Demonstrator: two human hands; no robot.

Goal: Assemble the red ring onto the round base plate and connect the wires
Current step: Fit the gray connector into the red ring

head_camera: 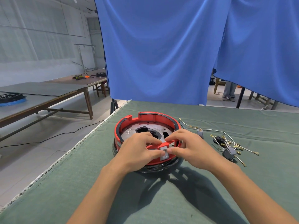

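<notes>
The red ring (pixel 145 118) sits around the round metal base plate (pixel 129 132) on a black housing, in the middle of the green table. A small grey connector block (pixel 164 155) sits in the ring's near wall. My left hand (pixel 139 151) and my right hand (pixel 192 148) both grip the near rim, fingers curled over the top, thumbs pressed on either side of the grey block. Loose white wires with brass terminals (pixel 233 145) and a grey switch (pixel 229 152) lie to the right.
A second grey connector (pixel 200 132) lies beside the ring at right. The green cloth-covered table's left edge (pixel 90 135) runs diagonally. A blue curtain (pixel 161 54) hangs behind. Long tables stand at left, and a person's legs (pixel 229 91) show past the curtain.
</notes>
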